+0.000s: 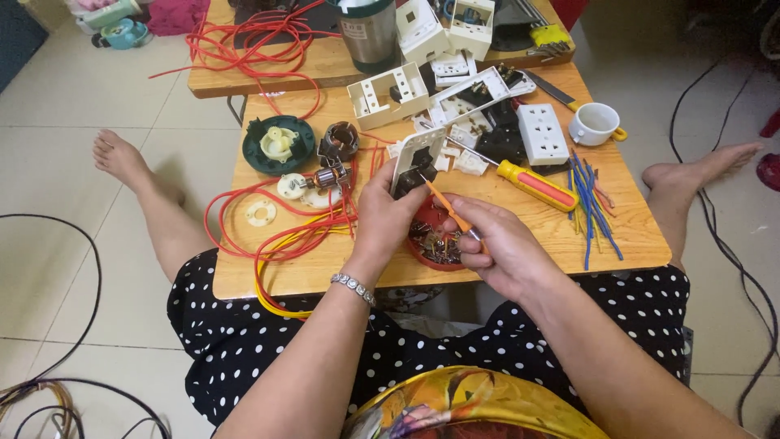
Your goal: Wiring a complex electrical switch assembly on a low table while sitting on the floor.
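Our left hand (386,215) is clamped around a white socket plate (415,165) mid-frame, and our right hand (496,244) pinches a small orange screwdriver (445,206) with its tip on the plate, right above a red dish of screws (431,240). A bigger orange-handled screwdriver (532,184) lies just right.

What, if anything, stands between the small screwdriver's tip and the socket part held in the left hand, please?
Nothing visible does. The small orange screwdriver in the right hand runs through open air, and its tip meets the white socket part that the left hand holds above the red dish.
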